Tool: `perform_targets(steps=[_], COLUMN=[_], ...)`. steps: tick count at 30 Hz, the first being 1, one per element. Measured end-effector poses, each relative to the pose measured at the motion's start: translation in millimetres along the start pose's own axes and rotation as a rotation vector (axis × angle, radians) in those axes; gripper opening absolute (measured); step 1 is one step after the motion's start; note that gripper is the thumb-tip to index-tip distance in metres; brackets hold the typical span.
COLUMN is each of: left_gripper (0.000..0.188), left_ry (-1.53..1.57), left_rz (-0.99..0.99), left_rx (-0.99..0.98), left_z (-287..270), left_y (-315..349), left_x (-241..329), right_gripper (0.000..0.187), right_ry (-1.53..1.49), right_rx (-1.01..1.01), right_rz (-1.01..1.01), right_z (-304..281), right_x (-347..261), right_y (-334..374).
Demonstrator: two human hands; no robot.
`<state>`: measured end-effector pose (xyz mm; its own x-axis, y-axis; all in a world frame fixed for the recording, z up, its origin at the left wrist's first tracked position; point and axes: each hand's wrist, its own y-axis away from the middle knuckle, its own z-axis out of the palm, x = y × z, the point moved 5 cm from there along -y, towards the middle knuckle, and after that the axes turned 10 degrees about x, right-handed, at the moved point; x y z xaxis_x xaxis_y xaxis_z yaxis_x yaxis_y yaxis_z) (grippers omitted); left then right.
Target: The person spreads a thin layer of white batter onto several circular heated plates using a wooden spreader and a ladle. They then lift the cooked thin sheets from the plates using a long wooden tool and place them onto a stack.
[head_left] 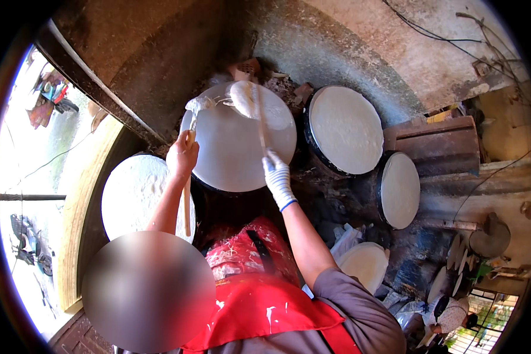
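My bare left hand (183, 156) is closed around a pale wooden stick (187, 212), whose upper end carries a clump of wet white paste (199, 104). My right hand (279, 182), in a white knit glove with a blue cuff edge, grips a second wooden stick (261, 121). A larger lump of white paste (242, 99) hangs beside that stick's far end, with a thin strand stretching toward the left clump. Both stick ends are over a large round vat (227, 153) with a smooth whitish top.
More round vats with white tops stand at near left (135, 192), right (345, 130) and farther right (398, 192). A pale round disc (363, 265) lies lower right. Bricks (245, 69) sit against the back wall. Another person (451, 315) is at far lower right. A blurred patch covers the lower left.
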<state>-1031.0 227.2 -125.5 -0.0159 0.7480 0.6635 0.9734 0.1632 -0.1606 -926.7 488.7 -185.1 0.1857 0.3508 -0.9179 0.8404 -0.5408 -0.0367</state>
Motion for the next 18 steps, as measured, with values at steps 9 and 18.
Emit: perform_targets(steps=[9,18], left_gripper=[0.031,0.016], left_ry=[0.569,0.847], left_rz=[-0.388,-0.685], left_rx=[0.052,0.046], left_z=[5,3], left_y=[38,63], left_x=[-11,-7], right_gripper=[0.033,0.028], right_ry=[-0.078,-0.294], right_rx=[-0.014,-0.547], right_rz=[0.052,0.434], right_z=[-26,3], right_x=[9,25], right_y=[-23,-21])
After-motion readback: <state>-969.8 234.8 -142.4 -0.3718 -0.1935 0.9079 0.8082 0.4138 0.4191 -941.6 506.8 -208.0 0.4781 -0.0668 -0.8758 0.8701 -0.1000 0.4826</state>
